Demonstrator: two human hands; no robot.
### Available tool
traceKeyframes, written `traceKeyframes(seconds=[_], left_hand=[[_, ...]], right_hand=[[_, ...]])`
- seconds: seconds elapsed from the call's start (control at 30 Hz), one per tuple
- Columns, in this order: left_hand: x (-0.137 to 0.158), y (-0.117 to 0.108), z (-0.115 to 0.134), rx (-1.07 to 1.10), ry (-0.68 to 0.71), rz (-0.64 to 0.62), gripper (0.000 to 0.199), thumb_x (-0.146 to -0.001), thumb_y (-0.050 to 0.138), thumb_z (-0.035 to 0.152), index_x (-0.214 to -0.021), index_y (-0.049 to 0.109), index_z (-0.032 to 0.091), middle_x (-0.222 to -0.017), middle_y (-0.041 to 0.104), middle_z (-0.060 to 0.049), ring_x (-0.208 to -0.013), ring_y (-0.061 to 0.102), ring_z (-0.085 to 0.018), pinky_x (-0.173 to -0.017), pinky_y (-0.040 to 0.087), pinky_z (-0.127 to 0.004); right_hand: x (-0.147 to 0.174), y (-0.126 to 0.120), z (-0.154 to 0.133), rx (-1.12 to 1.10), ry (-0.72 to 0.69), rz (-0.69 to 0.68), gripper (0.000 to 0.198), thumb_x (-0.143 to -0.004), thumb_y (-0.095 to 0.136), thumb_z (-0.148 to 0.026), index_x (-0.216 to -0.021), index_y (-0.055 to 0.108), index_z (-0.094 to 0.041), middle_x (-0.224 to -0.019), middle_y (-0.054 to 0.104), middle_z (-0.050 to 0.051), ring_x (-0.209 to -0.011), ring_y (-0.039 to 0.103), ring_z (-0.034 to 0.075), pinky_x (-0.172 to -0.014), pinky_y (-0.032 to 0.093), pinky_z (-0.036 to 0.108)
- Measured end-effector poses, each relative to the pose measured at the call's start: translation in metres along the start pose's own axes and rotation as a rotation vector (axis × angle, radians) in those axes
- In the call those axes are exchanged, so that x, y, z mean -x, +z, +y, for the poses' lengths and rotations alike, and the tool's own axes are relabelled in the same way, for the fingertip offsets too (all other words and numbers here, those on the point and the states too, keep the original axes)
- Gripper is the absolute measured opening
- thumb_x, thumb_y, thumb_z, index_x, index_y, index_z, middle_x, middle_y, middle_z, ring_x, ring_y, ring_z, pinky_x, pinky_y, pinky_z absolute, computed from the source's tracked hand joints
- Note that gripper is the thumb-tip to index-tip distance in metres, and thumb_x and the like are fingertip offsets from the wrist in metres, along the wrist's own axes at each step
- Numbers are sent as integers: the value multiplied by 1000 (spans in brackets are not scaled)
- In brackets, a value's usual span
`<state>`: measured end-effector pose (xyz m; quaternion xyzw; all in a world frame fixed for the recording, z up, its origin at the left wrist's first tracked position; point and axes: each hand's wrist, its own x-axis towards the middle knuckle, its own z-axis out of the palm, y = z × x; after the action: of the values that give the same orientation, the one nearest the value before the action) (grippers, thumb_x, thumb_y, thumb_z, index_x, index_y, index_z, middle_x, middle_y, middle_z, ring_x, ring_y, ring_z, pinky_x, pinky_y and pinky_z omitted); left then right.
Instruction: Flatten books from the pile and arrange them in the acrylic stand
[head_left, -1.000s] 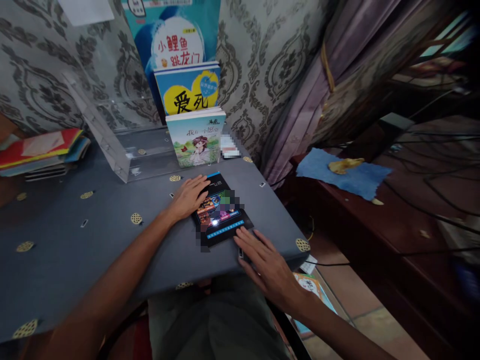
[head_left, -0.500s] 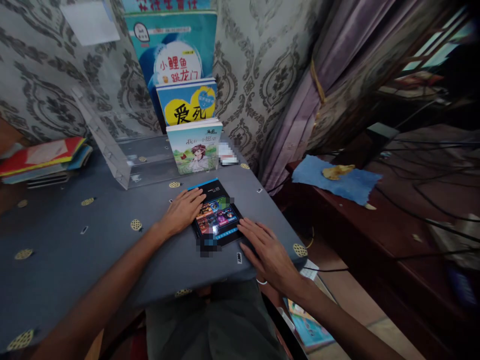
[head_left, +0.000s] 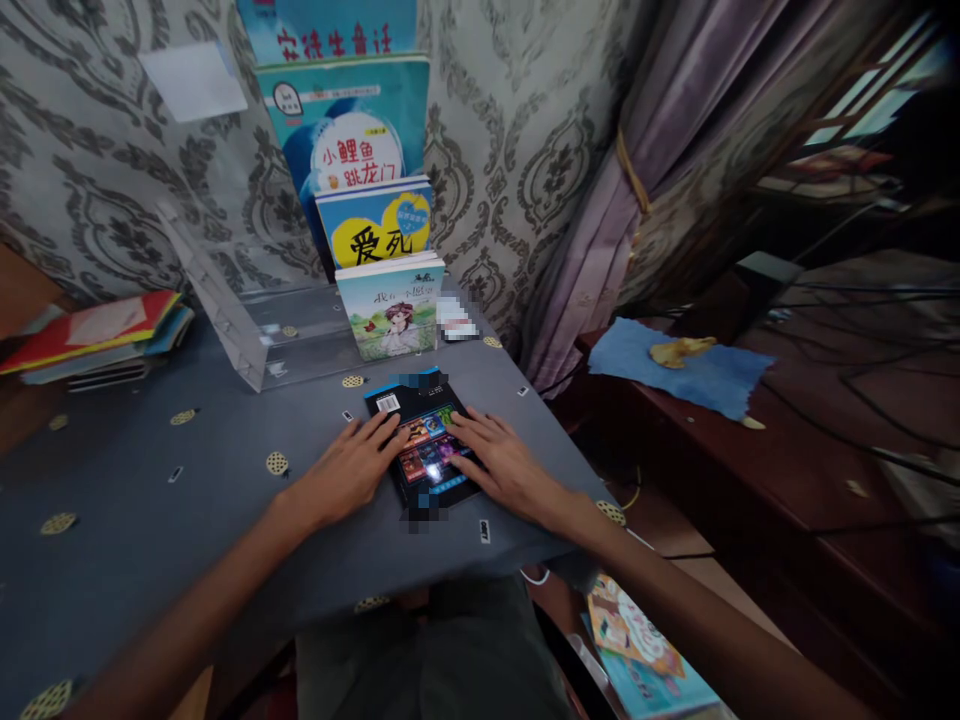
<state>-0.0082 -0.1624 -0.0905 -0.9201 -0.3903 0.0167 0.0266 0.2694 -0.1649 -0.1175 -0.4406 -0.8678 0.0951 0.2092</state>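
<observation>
A black book [head_left: 420, 480] with a blue strip, a barcode and rows of small coloured pictures lies flat on the grey tablecloth. My left hand [head_left: 360, 455] rests along its left side, fingers stretched over the cover near the barcode. On the right side my right hand [head_left: 506, 460] lies palm down, its spread fingers reaching onto the coloured pictures. Neither hand is wrapped around the book. Just beyond it, picture books in a clear stand lean upright, the front one a pale green book [head_left: 394, 310].
Behind the pale green book rise a yellow-and-blue book [head_left: 375, 225] and taller teal books. A clear acrylic stand [head_left: 217, 300] and a pile of books [head_left: 97, 335] are at the left. To the right, a blue cloth [head_left: 675, 370] lies on a dark red surface with cables.
My right hand has moved from the book's right edge onto its cover. The left hand has slid back toward me, uncovering the barcode. The view has tilted up slightly.
</observation>
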Motion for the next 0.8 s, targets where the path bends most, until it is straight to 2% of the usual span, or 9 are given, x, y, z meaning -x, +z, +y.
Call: traceKeyframes(seconds=[0.23, 0.4, 0.6, 0.8], left_hand=[[-1, 0, 3, 2, -16, 6, 72, -82, 44, 6, -151, 33, 24, -160, 39, -10, -150, 32, -28, -116, 34, -51], [-3, -8, 6, -4, -26, -58, 70, -84, 42, 7, -152, 34, 21, -160, 39, -11, -150, 31, -29, -116, 33, -51], [-5, -12, 6, 5, -35, -85, 72, -84, 39, 7, -153, 33, 21, -162, 37, -9, -151, 29, -27, -118, 30, -53], [1, -19, 13, 57, -57, -120, 64, -89, 39, 11, -152, 37, 22, -161, 37, -8, -151, 28, -26, -120, 28, -50]], right_hand=[[-54, -3, 7, 15, 30, -115, 44, -100, 51, -35, -141, 56, -19, -151, 51, 14, -144, 41, 36, -114, 39, 61], [-84, 4, 10, 47, 70, -112, 43, -100, 50, -32, -140, 57, -18, -151, 51, 13, -145, 39, 35, -115, 36, 59], [-88, 15, 12, 59, 62, -67, 45, -102, 45, -33, -143, 54, -17, -153, 50, 12, -146, 38, 33, -116, 36, 58], [-73, 21, 5, 53, 70, -23, 47, -101, 47, -31, -142, 55, -12, -151, 51, 14, -146, 38, 34, -118, 37, 53]])
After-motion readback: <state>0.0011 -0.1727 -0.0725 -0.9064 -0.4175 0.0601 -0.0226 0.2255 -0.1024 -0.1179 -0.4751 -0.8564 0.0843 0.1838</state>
